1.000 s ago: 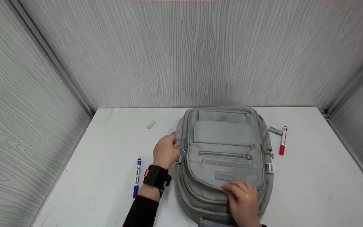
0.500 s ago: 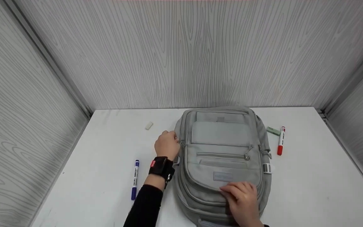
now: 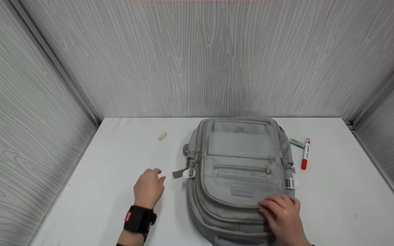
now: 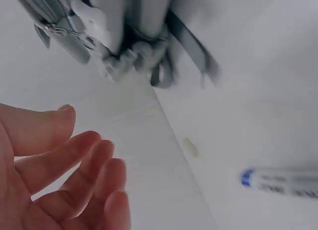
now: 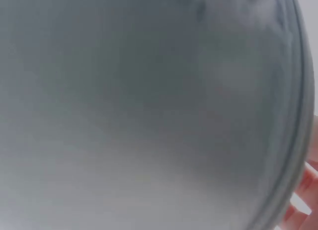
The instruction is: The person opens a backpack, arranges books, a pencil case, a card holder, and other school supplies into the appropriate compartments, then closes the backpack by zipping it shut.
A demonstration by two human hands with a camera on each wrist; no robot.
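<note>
A grey backpack [image 3: 241, 160] lies flat on the white table [image 3: 327, 201], front pockets up, zippers shut. My left hand [image 3: 156, 175] hovers over the table to the left of the backpack, fingers relaxed, holding nothing. In the left wrist view its fingers [image 4: 74, 165] are spread loosely, with the backpack's side straps [image 4: 124, 46] beyond them and a blue marker [image 4: 283, 183] lying at the right. My right hand [image 3: 279, 206] rests on the lower front of the backpack, fingers slightly bent. The right wrist view is filled with blurred grey backpack fabric [image 5: 149, 111].
A red marker [image 3: 305, 153] and a green eraser [image 3: 297, 142] lie right of the backpack. A small white eraser [image 3: 162, 135] sits at the back left. Grey wood-grain walls close the table on three sides. In the head view my left arm hides the blue marker.
My left hand has let go of the zipper on the backpack's left side and drawn back toward me over the table. My right hand has slid a little to the right.
</note>
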